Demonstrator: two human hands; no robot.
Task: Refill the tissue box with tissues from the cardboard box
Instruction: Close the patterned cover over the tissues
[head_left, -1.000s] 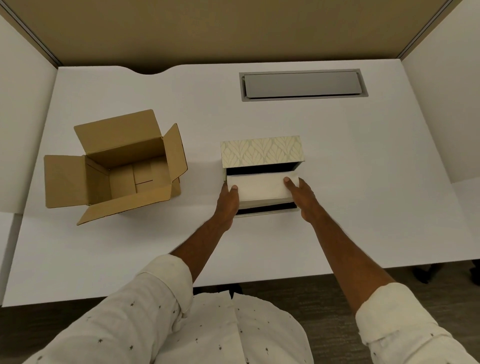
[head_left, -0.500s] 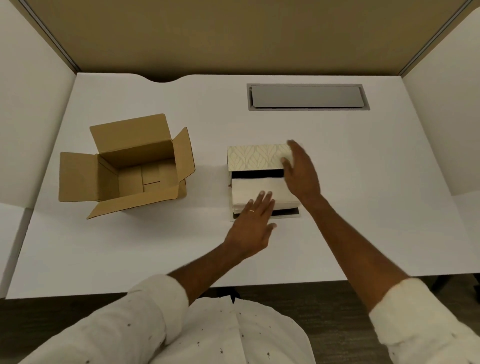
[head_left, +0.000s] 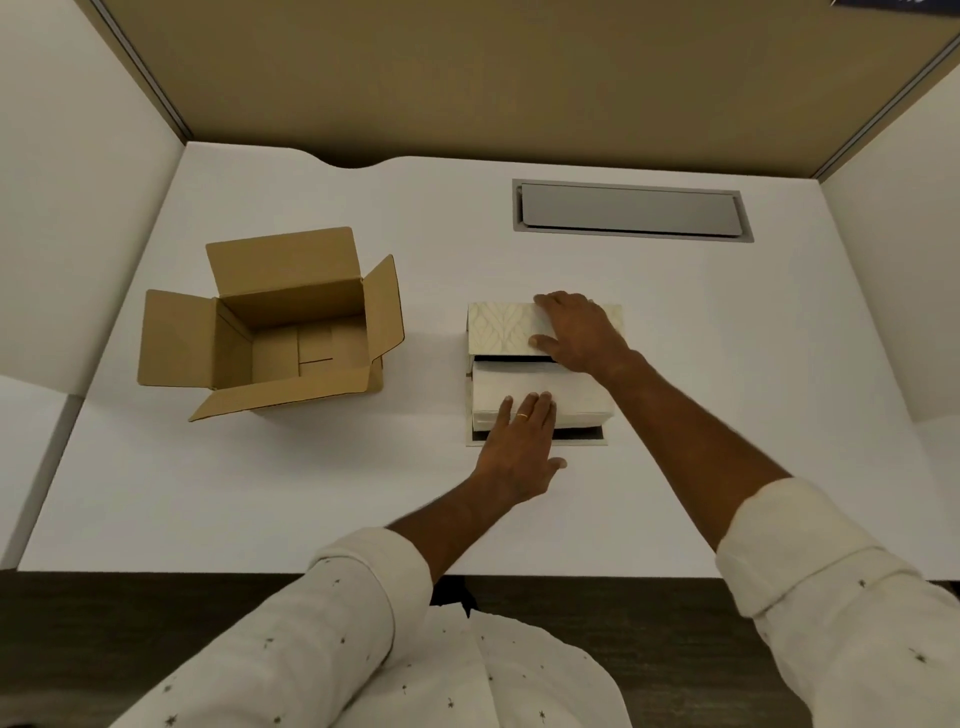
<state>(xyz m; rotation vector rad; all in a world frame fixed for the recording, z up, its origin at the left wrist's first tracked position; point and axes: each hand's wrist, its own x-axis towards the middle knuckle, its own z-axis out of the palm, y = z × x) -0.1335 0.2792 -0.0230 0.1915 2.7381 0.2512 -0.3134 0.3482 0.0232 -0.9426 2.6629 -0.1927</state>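
tissues (head_left: 540, 387): one soft, light stack; it sits in the tissue box (head_left: 498, 330); best held by both short ends
left hand (head_left: 519, 447): fingers flat on the stack; not gripping
right hand (head_left: 576, 332): open, flat on the lid
carton (head_left: 283, 325): one; looks empty

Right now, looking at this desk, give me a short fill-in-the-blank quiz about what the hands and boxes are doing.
1. The left hand presses flat on the stack of ____.
2. The right hand rests on the patterned ____ of the tissue box.
3. The cardboard box sits to the ____ of the tissue box, flaps open.

Missing words: tissues; lid; left
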